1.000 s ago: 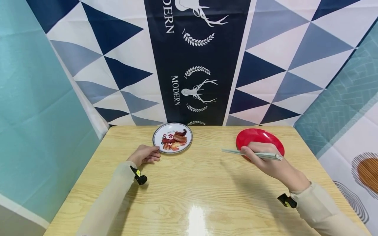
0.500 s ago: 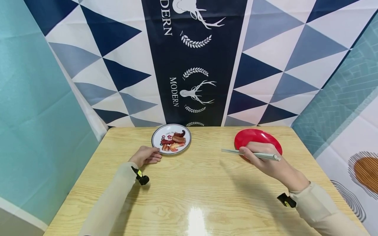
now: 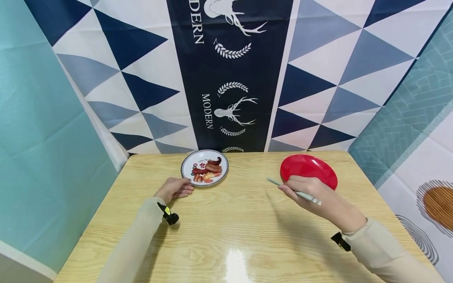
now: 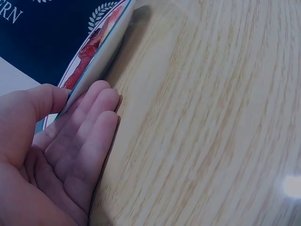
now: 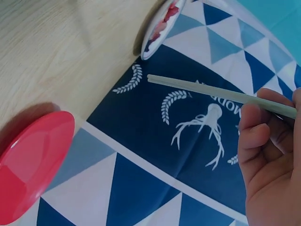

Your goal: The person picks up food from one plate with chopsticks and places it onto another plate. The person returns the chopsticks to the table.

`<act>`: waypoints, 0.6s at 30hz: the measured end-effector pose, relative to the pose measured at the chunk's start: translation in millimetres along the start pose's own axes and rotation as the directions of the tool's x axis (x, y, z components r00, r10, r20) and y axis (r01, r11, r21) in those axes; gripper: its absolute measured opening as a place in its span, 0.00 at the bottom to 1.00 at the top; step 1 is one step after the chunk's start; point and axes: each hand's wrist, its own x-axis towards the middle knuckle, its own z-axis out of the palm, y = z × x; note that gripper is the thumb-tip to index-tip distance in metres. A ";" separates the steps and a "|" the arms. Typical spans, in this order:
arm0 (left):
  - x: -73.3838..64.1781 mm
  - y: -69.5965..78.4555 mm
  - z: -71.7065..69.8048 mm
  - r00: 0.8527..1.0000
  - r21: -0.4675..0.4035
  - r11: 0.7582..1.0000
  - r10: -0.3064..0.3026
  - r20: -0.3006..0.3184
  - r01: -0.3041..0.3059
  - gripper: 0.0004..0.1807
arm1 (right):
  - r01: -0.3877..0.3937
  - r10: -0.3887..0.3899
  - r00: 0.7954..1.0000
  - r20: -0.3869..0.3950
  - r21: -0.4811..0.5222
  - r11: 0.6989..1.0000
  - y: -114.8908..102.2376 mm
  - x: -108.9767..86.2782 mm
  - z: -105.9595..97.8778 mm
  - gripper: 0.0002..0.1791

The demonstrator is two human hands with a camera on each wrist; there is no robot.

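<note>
At the back left of the table lies a white plate [image 3: 187, 166] with a dark rim, bearing food pieces: sausage-like pieces [image 3: 213, 168], a dark curved piece and a shrimp [image 3: 211, 177]. My left hand [image 3: 174, 189] pinches its near-left rim, thumb on top and fingers beneath, as the left wrist view shows. With my right hand [image 3: 315, 195] I hold a pair of pale green chopsticks [image 5: 202, 88] above the table, tips together and pointing left toward the plate. Nothing sits between the tips. A red plate [image 3: 307, 167] lies just behind the right hand, which overlaps its near edge in the head view.
The light wood table [image 3: 226, 220] ends at a patterned cloth [image 3: 233, 78] hanging right behind both plates. Teal drapes [image 3: 60, 137] close off the left side, and more printed cloth [image 3: 424, 177] hangs at the right. Black wrist cameras [image 3: 170, 217] sit on both sleeves.
My right hand has shifted slightly left and nearer to me, and the chopsticks' rear ends have dropped, showing more of the red plate. The left hand keeps its pinch on the white plate.
</note>
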 end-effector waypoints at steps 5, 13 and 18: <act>-0.5 -0.5 -1.7 1.000 0.001 1.000 0.004 0.021 -0.004 0.16 | 0.003 -0.003 1.000 0.026 0.018 1.000 -2.5 0.7 9.5 0.24; -3.2 0.7 -3.8 0.999 -0.001 1.000 0.018 0.046 -0.018 0.18 | 0.012 -0.012 1.000 0.003 0.023 1.000 -4.6 0.1 37.6 0.24; -3.2 -0.4 -3.0 0.998 -0.007 1.000 0.018 0.060 -0.018 0.19 | -0.004 0.003 0.999 0.040 0.020 1.000 -5.2 -7.1 52.2 0.26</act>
